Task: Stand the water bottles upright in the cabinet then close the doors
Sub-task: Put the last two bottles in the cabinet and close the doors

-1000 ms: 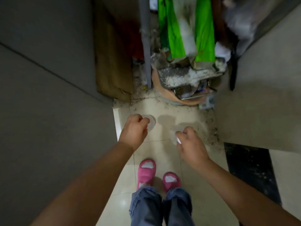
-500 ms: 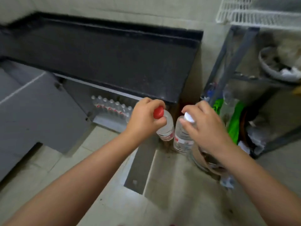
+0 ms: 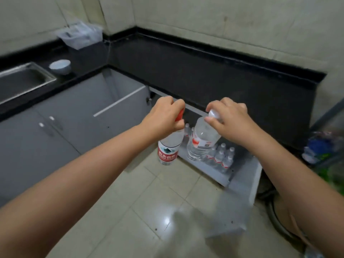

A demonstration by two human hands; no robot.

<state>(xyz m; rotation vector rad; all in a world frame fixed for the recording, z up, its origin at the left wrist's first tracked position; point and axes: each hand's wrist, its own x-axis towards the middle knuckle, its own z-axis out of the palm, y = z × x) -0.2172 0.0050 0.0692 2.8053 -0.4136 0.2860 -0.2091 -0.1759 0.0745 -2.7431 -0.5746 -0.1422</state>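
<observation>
My left hand (image 3: 164,117) grips the red cap of a clear water bottle with a red label (image 3: 168,148), which hangs upright above the floor. My right hand (image 3: 229,118) pinches the white cap of a second clear bottle (image 3: 202,141), held in front of the open cabinet (image 3: 214,168). Several small bottles (image 3: 221,157) stand upright on the cabinet floor under the black counter. The left cabinet door (image 3: 119,112) and the right door (image 3: 243,185) both stand open.
A black L-shaped counter (image 3: 204,67) carries a steel sink (image 3: 22,82), a white bowl (image 3: 60,66) and a clear plastic bag (image 3: 80,35). Closed grey doors (image 3: 46,131) lie to the left. A cluttered rack (image 3: 325,151) stands at the right. Pale floor tiles (image 3: 149,211) lie below.
The view swung from the floor and my feet up to the counter corner. Both bottles came up off the floor in my hands and now hang by the open cabinet.
</observation>
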